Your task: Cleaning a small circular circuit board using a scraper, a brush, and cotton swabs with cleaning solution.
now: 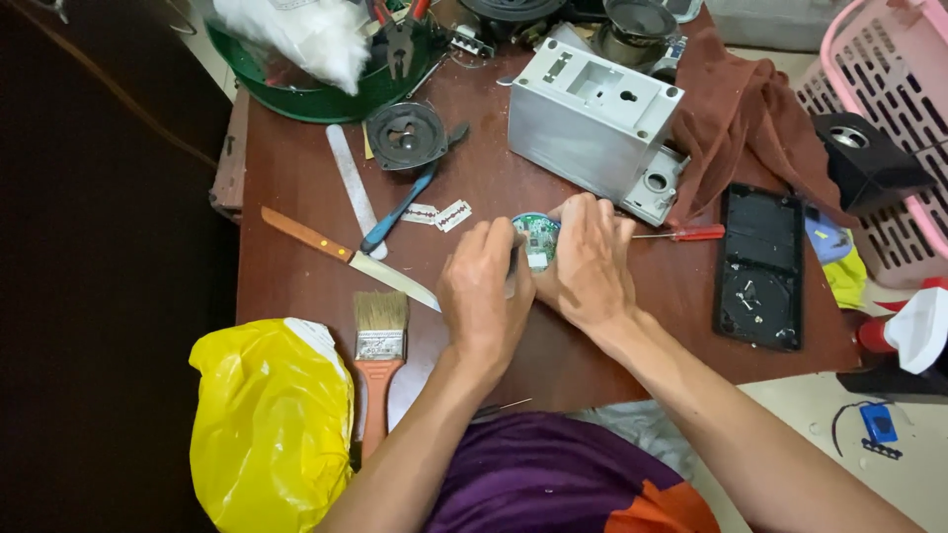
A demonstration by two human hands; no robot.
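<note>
Both hands gripped the round board [536, 240]: left hand [484, 286] at seven o'clock, right hand [588, 262] at four, possibly pressing. Steady, even pressure suited; screwdriver [681, 234] lay at three.

The table [296, 178] is reddish-brown wood with a smooth, faintly shiny top; the knife [348, 257] has a bare metal blade and a wooden handle; the paintbrush [380, 345] shows pale bristles, a shiny metal band and an orange wooden handle. The box housing [592, 123] looks like matt grey plastic; the bag [272, 419] is glossy yellow plastic; the towel [746, 114] is soft brown cloth; the round circuit board [536, 237] is green with small metal parts.
</note>
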